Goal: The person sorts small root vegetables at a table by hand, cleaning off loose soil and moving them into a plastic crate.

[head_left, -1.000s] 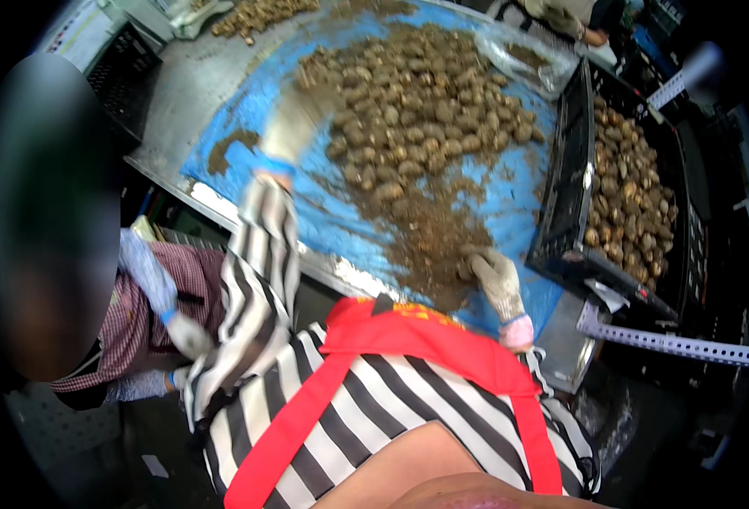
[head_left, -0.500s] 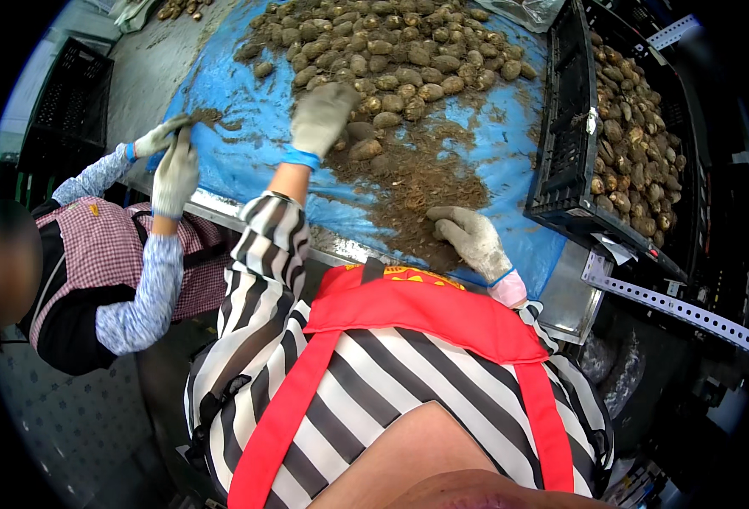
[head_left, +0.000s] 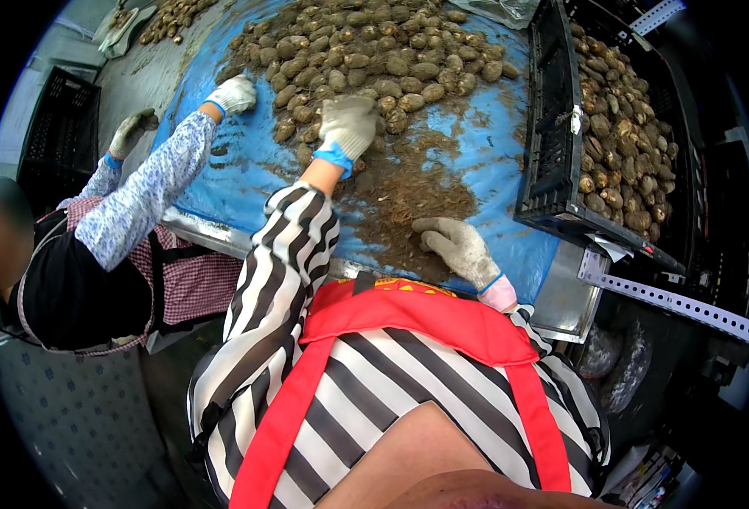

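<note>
A heap of brown, hairy taro corms [head_left: 357,61] lies on the blue plastic sheet [head_left: 492,119]. My left hand [head_left: 349,127], in a dirty pale work glove, is at the near edge of the heap. Its fingers are blurred and hidden behind the back of the hand, so any taro in them cannot be made out. Loose brown soil [head_left: 408,199] is spread nearer to me. Beside it my right hand [head_left: 462,252], also gloved, hangs low over the sheet with fingers loosely bent and apart, nothing visible in them.
At the right a black plastic crate [head_left: 552,127] holds many taro corms [head_left: 625,136]. A perforated metal bar [head_left: 671,297] juts out below it. On my left a co-worker's gloved hand [head_left: 234,95] reaches to the heap, the other [head_left: 132,133] beside a black crate [head_left: 58,127].
My left hand has moved right and a little nearer to me along the heap's edge. My right hand stays almost in place. The co-worker's hands have separated, one reaching to the heap.
</note>
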### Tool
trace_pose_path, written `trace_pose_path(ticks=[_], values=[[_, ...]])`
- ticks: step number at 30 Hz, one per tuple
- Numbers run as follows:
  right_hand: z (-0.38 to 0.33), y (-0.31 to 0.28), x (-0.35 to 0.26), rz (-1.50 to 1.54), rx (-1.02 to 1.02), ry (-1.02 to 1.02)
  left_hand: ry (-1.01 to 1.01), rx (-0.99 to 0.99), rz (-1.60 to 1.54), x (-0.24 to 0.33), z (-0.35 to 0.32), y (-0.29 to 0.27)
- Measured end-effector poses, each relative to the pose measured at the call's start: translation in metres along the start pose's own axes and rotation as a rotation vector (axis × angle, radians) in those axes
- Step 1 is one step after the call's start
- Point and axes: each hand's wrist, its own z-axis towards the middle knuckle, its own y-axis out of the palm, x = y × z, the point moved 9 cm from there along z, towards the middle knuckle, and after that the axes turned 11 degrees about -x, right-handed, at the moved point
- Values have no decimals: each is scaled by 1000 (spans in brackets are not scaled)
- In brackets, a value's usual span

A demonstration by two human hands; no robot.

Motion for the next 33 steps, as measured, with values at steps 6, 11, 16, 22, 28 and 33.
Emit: trace_pose_path(ticks=[6, 11, 16, 22, 28, 33], values=[[5, -10, 1, 90, -8, 30, 30, 159, 19, -5, -41, -13], [15, -4, -7, -146, 7, -80, 107, 122, 104, 26, -27, -26], [6, 0, -15, -247, 33, -98, 10, -180, 193, 33, -9, -11], [-10, -9, 2, 80, 84, -53, 39, -105, -8, 18, -23, -26], [-11, -62, -48, 332, 327, -626, 177, -22, -1462, 21, -82, -46], [-20, -58, -128, 89, 466, -767, 436, -485, -2225, 108, -132, -47]])
